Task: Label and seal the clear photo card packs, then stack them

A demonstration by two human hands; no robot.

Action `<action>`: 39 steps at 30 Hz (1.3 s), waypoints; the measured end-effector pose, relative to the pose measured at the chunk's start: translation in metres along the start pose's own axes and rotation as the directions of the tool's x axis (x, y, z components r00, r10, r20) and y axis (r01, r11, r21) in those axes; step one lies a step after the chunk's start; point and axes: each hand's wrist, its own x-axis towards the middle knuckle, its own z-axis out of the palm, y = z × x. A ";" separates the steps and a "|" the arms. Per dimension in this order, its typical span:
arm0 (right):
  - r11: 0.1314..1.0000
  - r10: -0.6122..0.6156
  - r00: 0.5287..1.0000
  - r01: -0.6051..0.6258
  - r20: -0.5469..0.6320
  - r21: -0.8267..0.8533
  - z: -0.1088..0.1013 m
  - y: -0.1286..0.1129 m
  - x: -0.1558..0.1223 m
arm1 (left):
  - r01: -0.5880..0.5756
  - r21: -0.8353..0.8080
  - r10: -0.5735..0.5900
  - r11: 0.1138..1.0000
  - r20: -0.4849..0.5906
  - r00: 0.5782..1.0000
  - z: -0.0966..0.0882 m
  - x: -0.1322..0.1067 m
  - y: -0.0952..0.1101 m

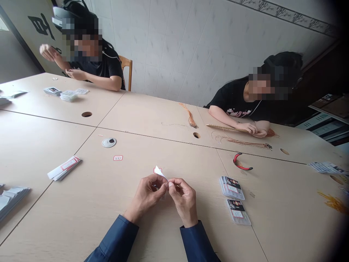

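Our left hand (144, 194) and right hand (184, 198) grasp a white paper slip (160, 172), fingertips pinched, steadying it above the table (68, 222).

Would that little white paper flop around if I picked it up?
Probably only a little. The white paper looks thin, so it would likely bend easily. Its pointed corner stands up above the fingers without drooping, so it may be slightly stiff. It also looks very light, so a small push might slide it.
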 end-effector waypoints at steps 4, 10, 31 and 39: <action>1.000 0.010 1.000 -0.010 0.013 0.007 0.001 0.000 -0.001 | -0.015 0.020 0.015 1.000 0.002 1.000 0.000 0.000 -0.001; 1.000 0.013 1.000 -0.013 0.015 0.006 0.000 -0.001 0.000 | -0.019 0.039 0.019 0.999 -0.005 1.000 -0.001 0.002 -0.002; 0.999 0.042 0.998 -0.043 0.041 0.015 0.003 0.003 0.000 | -0.083 0.151 0.088 0.985 -0.028 0.996 -0.001 0.002 0.000; 0.996 0.075 0.996 -0.077 0.045 0.047 0.004 0.004 -0.001 | -0.048 0.002 0.048 0.999 0.003 0.999 -0.001 0.002 -0.001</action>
